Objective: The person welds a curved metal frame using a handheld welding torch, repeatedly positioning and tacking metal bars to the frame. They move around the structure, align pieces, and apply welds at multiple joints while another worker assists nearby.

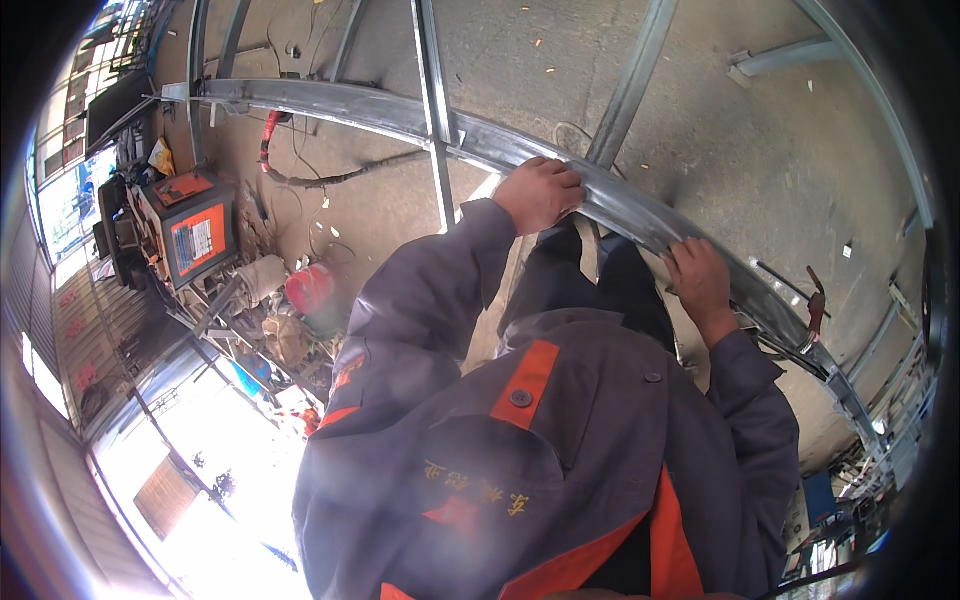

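Nearest the lens: grey jacket [600, 400] with orange trim, both sleeves reaching forward. Left hand [543, 193] sits at the near edge of a long steel beam [625, 200], fingers curled and bunched together; thumb hidden, so I cannot tell whether it pinches the metal. Right hand [702, 283] is at the same edge, further along to the right, fingers bent and slightly parted at the tips; grip on the underside not visible. Key relation: beam lies directly ahead of the fingers, long axis crossing the body from upper left to lower right, bowed by the lens; both hands are at it, a bare stretch between them. Left hand is the nearer to the narrow crosspiece [432, 95], which crosses the beam further left. Right hand is the nearer to a reddish-brown handle [817, 305] by the beam's right-hand run. Beyond the beam, a strut [635, 85] extends away over concrete floor [530, 60]. Well off to the left: orange-and-black boxy unit [190, 228] and red bucket [309, 288].
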Available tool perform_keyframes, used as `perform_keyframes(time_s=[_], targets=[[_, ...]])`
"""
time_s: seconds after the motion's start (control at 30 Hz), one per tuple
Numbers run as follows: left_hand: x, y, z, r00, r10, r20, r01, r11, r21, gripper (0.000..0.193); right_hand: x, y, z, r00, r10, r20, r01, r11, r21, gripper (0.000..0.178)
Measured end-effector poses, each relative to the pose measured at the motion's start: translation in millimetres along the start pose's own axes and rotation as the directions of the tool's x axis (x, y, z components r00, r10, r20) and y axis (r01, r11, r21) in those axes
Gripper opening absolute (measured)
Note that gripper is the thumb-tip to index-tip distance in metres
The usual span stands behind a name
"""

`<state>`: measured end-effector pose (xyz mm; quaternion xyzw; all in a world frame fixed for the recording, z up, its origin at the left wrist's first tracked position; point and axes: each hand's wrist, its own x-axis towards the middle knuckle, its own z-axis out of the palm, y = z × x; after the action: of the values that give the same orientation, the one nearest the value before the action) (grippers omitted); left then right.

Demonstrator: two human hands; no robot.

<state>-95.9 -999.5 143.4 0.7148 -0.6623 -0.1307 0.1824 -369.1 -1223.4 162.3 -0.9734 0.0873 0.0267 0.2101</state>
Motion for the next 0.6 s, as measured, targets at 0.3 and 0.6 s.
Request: perform_keyframes(time_s=[0.3, 0.6], targets=[[-11.8, -15.6, -3.5, 0.998, -0.028, 0.059, 0.028, 1.0, -0.003, 0.023, 14.4, -9.9, 0.4, 0.999, -0.023, 0.033, 0.022, 0.999, 0.029, 0.019], [-11.9, -28.5, -6.5, 0.996, -0.021, 0.087, 0.025, 0.998, -0.05, 0.023, 13.3, -1.5, 5.2, 0.999, -0.007, 0.044, 0.004, 0.998, 0.058, 0.022]])
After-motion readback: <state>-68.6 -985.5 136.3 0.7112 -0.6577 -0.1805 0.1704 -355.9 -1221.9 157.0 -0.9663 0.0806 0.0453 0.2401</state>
